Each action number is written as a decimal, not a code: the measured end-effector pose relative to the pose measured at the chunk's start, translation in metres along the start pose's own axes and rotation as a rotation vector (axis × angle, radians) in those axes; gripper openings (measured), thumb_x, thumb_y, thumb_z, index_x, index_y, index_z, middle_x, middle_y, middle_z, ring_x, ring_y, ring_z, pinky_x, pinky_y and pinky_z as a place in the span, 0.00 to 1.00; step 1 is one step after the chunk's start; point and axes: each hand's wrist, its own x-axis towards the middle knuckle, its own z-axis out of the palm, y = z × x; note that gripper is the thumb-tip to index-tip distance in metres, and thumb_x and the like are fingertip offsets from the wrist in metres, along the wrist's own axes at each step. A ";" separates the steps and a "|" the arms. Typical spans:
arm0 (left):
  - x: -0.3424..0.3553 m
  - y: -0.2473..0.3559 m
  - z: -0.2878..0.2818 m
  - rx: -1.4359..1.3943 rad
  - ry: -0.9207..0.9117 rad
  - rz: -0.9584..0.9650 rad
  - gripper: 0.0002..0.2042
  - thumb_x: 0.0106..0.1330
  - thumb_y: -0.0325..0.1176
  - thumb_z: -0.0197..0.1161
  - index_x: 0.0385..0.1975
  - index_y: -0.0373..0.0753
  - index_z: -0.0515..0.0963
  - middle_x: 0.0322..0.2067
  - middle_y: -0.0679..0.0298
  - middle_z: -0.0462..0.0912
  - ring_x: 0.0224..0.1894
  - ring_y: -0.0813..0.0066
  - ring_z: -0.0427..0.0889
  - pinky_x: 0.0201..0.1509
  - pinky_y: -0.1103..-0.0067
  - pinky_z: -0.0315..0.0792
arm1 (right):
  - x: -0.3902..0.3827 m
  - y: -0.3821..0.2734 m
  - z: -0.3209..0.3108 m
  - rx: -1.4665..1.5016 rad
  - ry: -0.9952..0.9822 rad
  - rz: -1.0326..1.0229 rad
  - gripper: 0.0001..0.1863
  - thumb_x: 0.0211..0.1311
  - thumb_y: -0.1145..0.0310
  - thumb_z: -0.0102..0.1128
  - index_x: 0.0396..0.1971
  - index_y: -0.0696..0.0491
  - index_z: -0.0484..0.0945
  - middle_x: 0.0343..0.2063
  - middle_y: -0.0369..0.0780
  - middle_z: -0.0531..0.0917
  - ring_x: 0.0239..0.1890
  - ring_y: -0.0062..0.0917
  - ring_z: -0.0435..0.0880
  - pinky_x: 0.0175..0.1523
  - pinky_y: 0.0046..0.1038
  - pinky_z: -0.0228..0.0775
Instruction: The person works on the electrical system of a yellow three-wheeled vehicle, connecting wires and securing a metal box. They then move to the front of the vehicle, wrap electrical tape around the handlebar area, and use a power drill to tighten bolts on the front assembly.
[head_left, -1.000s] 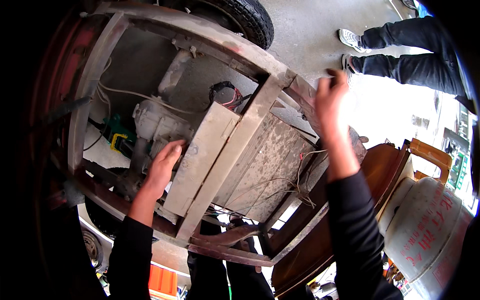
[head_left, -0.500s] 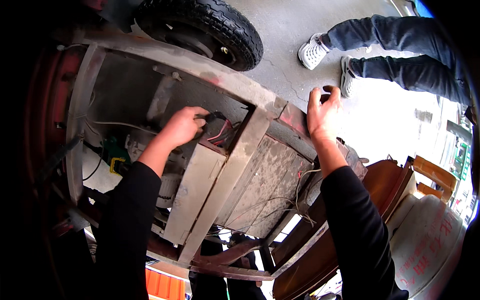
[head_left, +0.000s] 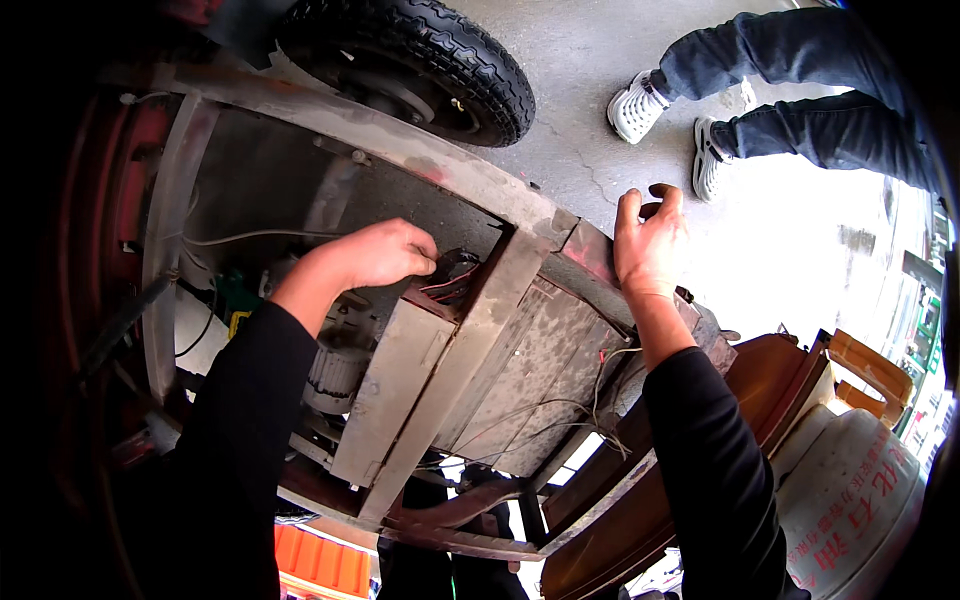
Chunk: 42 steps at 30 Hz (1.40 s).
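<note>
My left hand [head_left: 398,250] reaches into an opening of a worn metal frame [head_left: 480,192], fingers closed beside a dark bundle of wires [head_left: 455,285] with red strands; what they grip is unclear. The bundle lies at the top end of a flat metal box [head_left: 395,380]. A pale cast housing [head_left: 335,375] sits under my left forearm. My right hand [head_left: 650,235] is at the frame's upper right rail, fingers curled but apart, with nothing visible in them. A plate-like panel [head_left: 525,370] with loose thin wires fills the right opening.
A black tyre [head_left: 480,70] is at the top. Another person's legs [head_left: 820,140] in jeans and white shoes [head_left: 635,105] are at upper right. A grey gas cylinder [head_left: 840,500] and brown metal panels [head_left: 760,380] are at lower right. An orange crate [head_left: 320,555] is below.
My left hand has moved up and right from the cast housing to the wire bundle. My right hand has come down onto the frame's side, and the view has shifted.
</note>
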 end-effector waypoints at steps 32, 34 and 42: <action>-0.068 -0.002 0.002 -0.394 0.746 0.209 0.05 0.68 0.29 0.58 0.37 0.34 0.76 0.27 0.69 0.76 0.26 0.85 0.70 0.32 0.84 0.66 | 0.001 0.001 -0.001 -0.009 0.021 0.011 0.25 0.60 0.53 0.52 0.44 0.61 0.74 0.37 0.55 0.83 0.46 0.46 0.80 0.55 0.40 0.70; -0.117 0.018 0.034 -0.299 0.936 0.091 0.05 0.69 0.30 0.57 0.35 0.35 0.75 0.25 0.74 0.71 0.24 0.88 0.64 0.29 0.86 0.60 | 0.000 -0.001 0.001 0.011 0.008 0.008 0.25 0.60 0.53 0.52 0.44 0.61 0.74 0.38 0.54 0.83 0.46 0.45 0.80 0.55 0.40 0.69; -0.222 0.022 0.212 -0.576 0.757 -0.080 0.08 0.74 0.32 0.49 0.35 0.35 0.69 0.23 0.66 0.74 0.27 0.79 0.71 0.33 0.82 0.65 | -0.001 0.003 0.002 0.052 0.087 -0.057 0.26 0.58 0.50 0.51 0.42 0.60 0.75 0.37 0.52 0.83 0.46 0.42 0.81 0.55 0.38 0.69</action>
